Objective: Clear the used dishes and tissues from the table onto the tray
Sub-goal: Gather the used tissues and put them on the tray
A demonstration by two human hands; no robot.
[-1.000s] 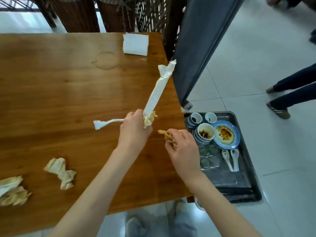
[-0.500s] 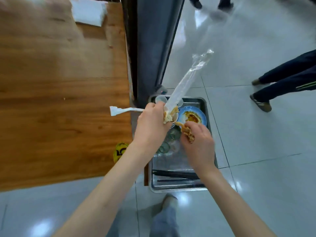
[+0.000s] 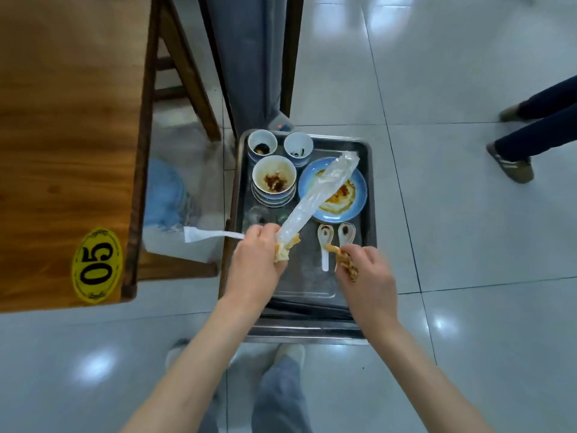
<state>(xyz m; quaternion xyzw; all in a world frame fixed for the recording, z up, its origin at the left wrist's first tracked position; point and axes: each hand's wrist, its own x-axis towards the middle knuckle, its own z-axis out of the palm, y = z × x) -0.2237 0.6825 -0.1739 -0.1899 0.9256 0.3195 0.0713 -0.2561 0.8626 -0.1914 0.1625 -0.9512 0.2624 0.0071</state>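
Both forearms reach forward over the steel tray (image 3: 368,195), which sits low beside the wooden table (image 3: 62,120). The left hand (image 3: 256,264) is fisted round a stained tissue (image 3: 282,253), a long crinkled clear plastic sleeve (image 3: 315,195) pointing to 1 o'clock and a thin white wrapper (image 3: 206,235) pointing to 9 o'clock. The right hand (image 3: 365,273), at 3 o'clock of the left, curls its fingers round a brown, crumpled tissue wad (image 3: 345,259). Beyond them lie two white ceramic spoons (image 3: 325,245), then a stack of round bowls (image 3: 274,182) and a greasy blue plate (image 3: 359,195), and farthest two small cups (image 3: 298,145).
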